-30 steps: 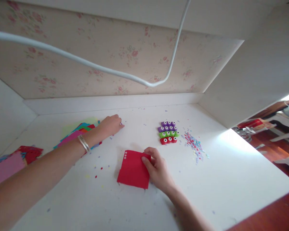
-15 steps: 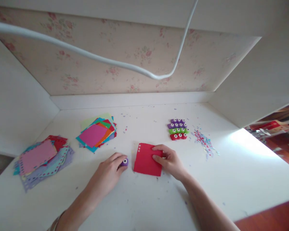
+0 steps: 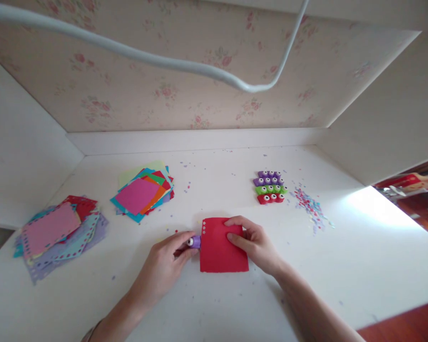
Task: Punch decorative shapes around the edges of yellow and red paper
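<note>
Between the thumb and fingers of my left hand (image 3: 166,261) is a small purple paper punch (image 3: 195,242) with a white round button. Its front meets the left edge of a red paper square (image 3: 223,251). Three star-shaped holes run down from that square's upper left corner. My right hand (image 3: 258,244) pinches the square at its right edge, thumb on top and some fingers hidden beneath.
More punches (image 3: 270,188) in purple, green and red stand in rows at the back right. Beside them lies scattered confetti (image 3: 310,205). Uncut coloured sheets (image 3: 135,195) and hole-edged sheets (image 3: 52,228) are piled at the left. A white cable (image 3: 199,69) hangs across above.
My left hand has brought the purple punch rightward to the red paper's left edge and turned it. The red paper has rotated slightly. The camera view has shifted a little.
</note>
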The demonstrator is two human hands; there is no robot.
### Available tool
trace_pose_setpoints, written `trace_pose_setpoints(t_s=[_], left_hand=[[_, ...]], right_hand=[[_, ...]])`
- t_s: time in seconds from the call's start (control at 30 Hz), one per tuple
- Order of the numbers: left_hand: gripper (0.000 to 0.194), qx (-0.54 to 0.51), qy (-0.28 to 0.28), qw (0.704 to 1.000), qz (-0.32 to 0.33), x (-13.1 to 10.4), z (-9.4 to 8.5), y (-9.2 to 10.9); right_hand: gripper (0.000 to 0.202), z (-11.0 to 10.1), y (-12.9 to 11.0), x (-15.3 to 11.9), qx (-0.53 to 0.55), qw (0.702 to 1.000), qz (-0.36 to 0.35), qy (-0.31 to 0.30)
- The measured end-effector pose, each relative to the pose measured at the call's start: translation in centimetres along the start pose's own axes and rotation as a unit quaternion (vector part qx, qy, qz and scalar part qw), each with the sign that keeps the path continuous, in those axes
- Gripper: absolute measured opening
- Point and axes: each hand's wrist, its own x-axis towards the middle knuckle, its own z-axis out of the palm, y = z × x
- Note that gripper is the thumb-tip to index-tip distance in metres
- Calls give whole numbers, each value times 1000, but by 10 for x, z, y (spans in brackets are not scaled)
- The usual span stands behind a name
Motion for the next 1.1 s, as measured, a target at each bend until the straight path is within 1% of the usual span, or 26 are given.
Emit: trace_pose_setpoints(t_s=[0.17, 0.37, 0.53, 0.7, 0.8, 0.9, 0.97, 1.03, 1.1], left_hand=[[33, 25, -7, 1000, 15, 1, 0, 3], [31, 60, -1, 996, 59, 1, -2, 4], [30, 122, 9, 988, 93, 1, -2, 4], [31, 165, -17, 979, 115, 0, -1, 3], [32, 180, -29, 976, 120, -2, 0, 3], [36, 176, -22, 978, 106, -4, -2, 4], [39, 161, -24, 983, 88, -5, -5, 6], [37, 152, -31, 985, 73, -6, -6, 8], [32, 154, -33, 985, 74, -6, -7, 9]], right_hand=[[25, -2, 2, 1, -27, 1000, -3, -4], [18, -5, 7, 3, -125, 991, -52, 2], [19, -5, 5, 2, -222, 968, -114, -10], [23, 0, 2, 1, -289, 944, -158, -12], [27, 3, 4, -1, -321, 931, -173, -25], [29, 4, 6, -4, -361, 910, -201, -26], [28, 3, 7, -6, -405, 885, -229, 2], [27, 1, 6, -7, -451, 855, -255, 29], [26, -1, 6, -6, -483, 832, -271, 26]])
